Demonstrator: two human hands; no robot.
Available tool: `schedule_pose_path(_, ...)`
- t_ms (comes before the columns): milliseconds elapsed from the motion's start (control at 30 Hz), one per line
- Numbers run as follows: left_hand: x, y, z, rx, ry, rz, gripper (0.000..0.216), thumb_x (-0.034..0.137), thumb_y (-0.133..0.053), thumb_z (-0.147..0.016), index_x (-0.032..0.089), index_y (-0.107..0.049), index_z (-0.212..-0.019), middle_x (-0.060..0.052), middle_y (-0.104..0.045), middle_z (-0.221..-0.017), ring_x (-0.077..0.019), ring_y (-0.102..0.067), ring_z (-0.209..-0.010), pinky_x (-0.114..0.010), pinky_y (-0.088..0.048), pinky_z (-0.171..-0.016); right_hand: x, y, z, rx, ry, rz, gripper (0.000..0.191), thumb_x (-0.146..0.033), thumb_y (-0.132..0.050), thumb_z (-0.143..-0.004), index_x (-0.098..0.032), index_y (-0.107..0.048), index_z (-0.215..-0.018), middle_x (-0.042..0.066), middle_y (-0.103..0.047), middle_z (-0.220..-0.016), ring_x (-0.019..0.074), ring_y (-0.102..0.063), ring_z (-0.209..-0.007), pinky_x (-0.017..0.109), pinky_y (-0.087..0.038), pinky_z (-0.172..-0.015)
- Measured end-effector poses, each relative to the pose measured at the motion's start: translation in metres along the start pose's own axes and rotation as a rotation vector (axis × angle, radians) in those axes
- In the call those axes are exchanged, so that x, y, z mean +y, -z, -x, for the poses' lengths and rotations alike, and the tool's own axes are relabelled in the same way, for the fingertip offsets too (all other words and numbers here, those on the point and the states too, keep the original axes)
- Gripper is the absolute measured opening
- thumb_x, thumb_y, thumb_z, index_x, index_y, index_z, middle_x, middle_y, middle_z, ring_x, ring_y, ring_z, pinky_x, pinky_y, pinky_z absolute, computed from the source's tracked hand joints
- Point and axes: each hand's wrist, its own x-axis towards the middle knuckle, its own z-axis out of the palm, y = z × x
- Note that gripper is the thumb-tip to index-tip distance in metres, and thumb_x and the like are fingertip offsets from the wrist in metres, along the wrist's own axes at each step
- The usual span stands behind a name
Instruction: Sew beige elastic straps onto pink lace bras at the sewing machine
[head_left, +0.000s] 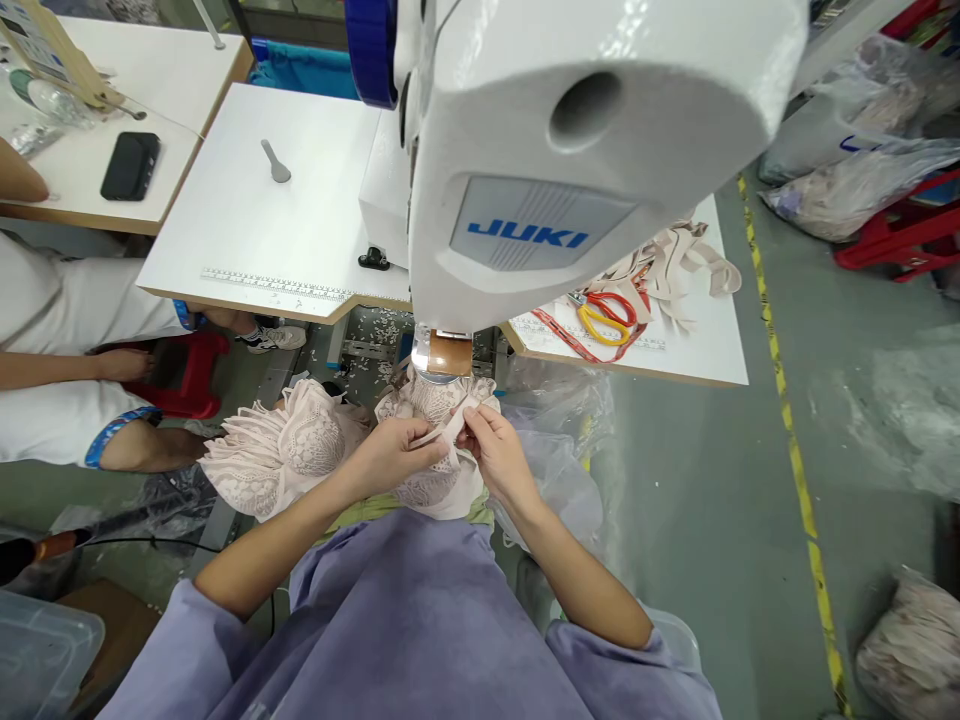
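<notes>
A pale pink lace garment [300,450] lies across my lap under the head of a white JUKI sewing machine [570,140]. My left hand [394,450] and my right hand [491,445] meet over it, both closed in a pinch on a narrow pale strap [448,428] of the garment. The strap runs between the two hands just below the machine's post and needle area [442,355]. My forearms come out of lilac sleeves at the bottom of the view.
Red and yellow scissors [609,318] and loose pale straps [675,262] lie on the white table [697,350] at the right. Another person in white sits at the left beside a table with a black phone [130,165]. Plastic bags of fabric [862,180] stand right.
</notes>
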Motion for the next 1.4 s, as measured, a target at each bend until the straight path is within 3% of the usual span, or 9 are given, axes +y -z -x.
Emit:
schedule_pose_path(133, 0.0, 0.001, -0.001, 0.018, 0.014, -0.033, 0.044, 0.049, -0.056, -0.088, 0.019, -0.037, -0.062, 0.005, -0.026, -0.06, -0.0084, -0.026, -0.056, -0.025, -0.018, -0.053, -0.005, 0.008, -0.006, -0.116, 0.021, 0.163, 0.027, -0.048, -0.074, -0.082, -0.022, -0.072, -0.091, 0.0, -0.066, -0.078, 0.0126, -0.058, -0.07, 0.023, -0.048, -0.066)
schedule_pose_path(300, 0.002, 0.007, 0.0, 0.051, 0.005, -0.095, 0.047, 0.049, -0.057, -0.088, 0.018, -0.037, -0.059, 0.005, -0.027, -0.057, -0.0079, -0.026, -0.054, -0.026, -0.018, -0.052, -0.034, 0.029, -0.012, 0.089, 0.074, -0.064, 0.029, -0.047, -0.082, -0.073, -0.022, -0.073, -0.084, -0.003, -0.059, -0.066, 0.0085, -0.049, -0.057, 0.02, -0.044, -0.057)
schedule_pose_path(400, 0.003, 0.008, -0.001, 0.095, -0.025, -0.13, 0.047, 0.049, -0.058, -0.088, 0.017, -0.041, -0.058, 0.005, -0.029, -0.056, -0.0076, -0.026, -0.054, -0.025, -0.018, -0.052, -0.052, 0.029, -0.006, -0.197, -0.058, 0.002, 0.03, -0.047, -0.083, -0.072, -0.02, -0.074, -0.082, 0.0, -0.064, -0.075, 0.0118, -0.056, -0.066, 0.024, -0.049, -0.065)
schedule_pose_path(533, 0.008, 0.007, -0.003, 0.131, -0.043, -0.182, 0.044, 0.043, -0.058, -0.086, 0.017, -0.04, -0.056, 0.005, -0.029, -0.055, -0.0076, -0.029, -0.055, -0.025, -0.018, -0.052, -0.06, 0.012, 0.005, -0.421, 0.091, 0.415, 0.023, -0.042, -0.073, -0.085, -0.024, -0.077, -0.098, 0.004, -0.068, -0.107, 0.0194, -0.061, -0.096, 0.03, -0.048, -0.085)
schedule_pose_path(700, 0.011, 0.007, -0.001, 0.19, -0.11, -0.248, 0.037, 0.031, -0.061, -0.082, 0.018, -0.039, -0.056, 0.005, -0.035, -0.056, -0.0089, -0.035, -0.057, -0.023, -0.023, -0.052, -0.062, -0.002, 0.011, -0.332, 0.27, 0.614, 0.021, -0.041, -0.065, -0.092, -0.026, -0.079, -0.094, 0.003, -0.069, -0.09, 0.0194, -0.061, -0.084, 0.03, -0.046, -0.074)
schedule_pose_path(833, 0.003, -0.008, 0.002, 0.257, -0.307, -0.048, 0.022, 0.036, -0.06, -0.089, 0.017, -0.06, -0.078, -0.007, -0.063, -0.094, -0.0168, -0.057, -0.086, -0.023, -0.042, -0.063, -0.069, -0.008, 0.011, -0.252, 0.398, 0.479, 0.017, -0.037, -0.067, -0.091, -0.025, -0.079, -0.09, 0.003, -0.069, -0.09, 0.0181, -0.062, -0.084, 0.028, -0.047, -0.073)
schedule_pose_path(933, -0.006, -0.022, 0.001, 0.426, -0.331, 0.051, 0.023, 0.038, -0.052, -0.096, 0.018, -0.06, -0.095, -0.003, -0.065, -0.082, -0.0129, -0.057, -0.067, -0.022, -0.043, -0.056, -0.079, -0.007, 0.002, -0.233, 0.385, 0.368, 0.019, -0.04, -0.069, -0.089, -0.024, -0.078, -0.088, 0.002, -0.068, -0.085, 0.0156, -0.06, -0.075, 0.026, -0.047, -0.067)
schedule_pose_path(1133, 0.007, 0.006, -0.009, 0.442, -0.664, -0.476, 0.032, 0.024, -0.047, -0.098, 0.023, -0.063, -0.126, 0.001, -0.069, -0.071, -0.0119, -0.065, -0.062, -0.021, -0.046, -0.06, -0.103, 0.012, -0.038, -0.228, 0.219, 0.306, 0.028, -0.05, -0.066, -0.088, -0.023, -0.075, -0.092, 0.002, -0.07, -0.084, 0.0152, -0.061, -0.071, 0.026, -0.051, -0.063)
schedule_pose_path(1400, 0.031, 0.033, -0.018, 0.447, -0.436, -0.392, 0.034, 0.025, -0.049, -0.097, 0.019, -0.07, -0.122, -0.004, -0.074, -0.121, -0.0179, -0.073, -0.105, -0.023, -0.057, -0.089, -0.124, 0.001, -0.094, -0.007, 0.623, 0.693, 0.026, -0.045, -0.064, -0.08, -0.02, -0.063, -0.076, 0.003, -0.062, -0.07, 0.0199, -0.059, -0.073, 0.034, -0.053, -0.07)
